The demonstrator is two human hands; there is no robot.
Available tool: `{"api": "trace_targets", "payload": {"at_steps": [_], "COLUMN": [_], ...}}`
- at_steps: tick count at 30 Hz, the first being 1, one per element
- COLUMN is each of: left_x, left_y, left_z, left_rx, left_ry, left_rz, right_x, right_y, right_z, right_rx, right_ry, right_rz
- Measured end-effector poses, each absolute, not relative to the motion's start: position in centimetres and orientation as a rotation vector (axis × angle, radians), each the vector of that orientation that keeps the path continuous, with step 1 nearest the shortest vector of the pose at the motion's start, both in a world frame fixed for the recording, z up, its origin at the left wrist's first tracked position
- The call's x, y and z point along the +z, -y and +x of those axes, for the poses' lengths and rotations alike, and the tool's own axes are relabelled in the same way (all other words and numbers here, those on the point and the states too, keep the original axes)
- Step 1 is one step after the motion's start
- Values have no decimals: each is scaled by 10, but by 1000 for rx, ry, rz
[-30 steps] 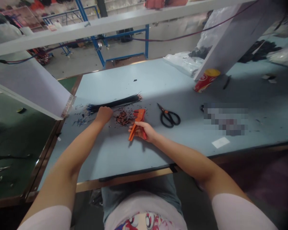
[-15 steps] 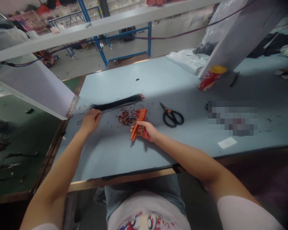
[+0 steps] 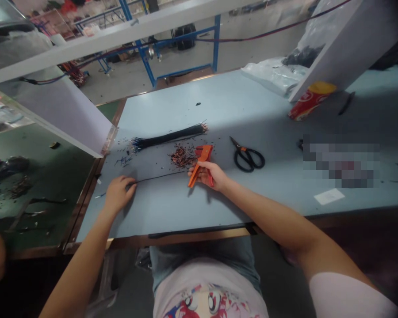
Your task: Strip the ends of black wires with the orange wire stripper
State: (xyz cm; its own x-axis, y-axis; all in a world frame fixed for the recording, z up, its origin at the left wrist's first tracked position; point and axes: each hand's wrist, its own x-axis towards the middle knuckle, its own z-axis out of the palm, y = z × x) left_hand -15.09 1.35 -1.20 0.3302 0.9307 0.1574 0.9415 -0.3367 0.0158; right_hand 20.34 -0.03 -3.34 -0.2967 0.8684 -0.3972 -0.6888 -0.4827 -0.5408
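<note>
One dark wire (image 3: 161, 177) is pinched in the left hand (image 3: 120, 193), its right end near the orange wire strippers (image 3: 204, 154) that the right hand (image 3: 214, 176) clasps. Far of them lies a wire bundle (image 3: 170, 136); black-handled scissors (image 3: 248, 159) lie right.

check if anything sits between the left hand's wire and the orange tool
Only the right hand, curled around the orange tool: the right end of the black wire points toward it. The scrap pile lies just beyond the wire, beside the tool's head.
</note>
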Motion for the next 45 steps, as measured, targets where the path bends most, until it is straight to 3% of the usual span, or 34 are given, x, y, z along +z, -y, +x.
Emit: {"api": "trace_targets", "payload": {"at_steps": [3, 10, 18, 27, 37, 45], "left_x": [-10, -17, -5, -16, -24, -3], "left_y": [-17, -30, -35, -51, -95, -86], "left_z": [-115, -29, -25, -58, 27, -47], "left_rx": [-259, 106, 269, 37, -314, -164], "left_ry": [1689, 1366, 1398, 1987, 2004, 2250], "left_rz": [-2553, -2756, -2749, -2350, -2380, -2142], "right_x": [-34, -32, -32, -36, -33, -32], "right_y": [1, 1, 0, -2, 0, -2], "right_z": [205, 205, 204, 203, 205, 201], "right_rx": [1924, 1930, 1945, 1949, 1951, 1952], "right_ry": [335, 348, 343, 347, 351, 348], "right_rz": [-814, -838, -824, -805, -852, -835]}}
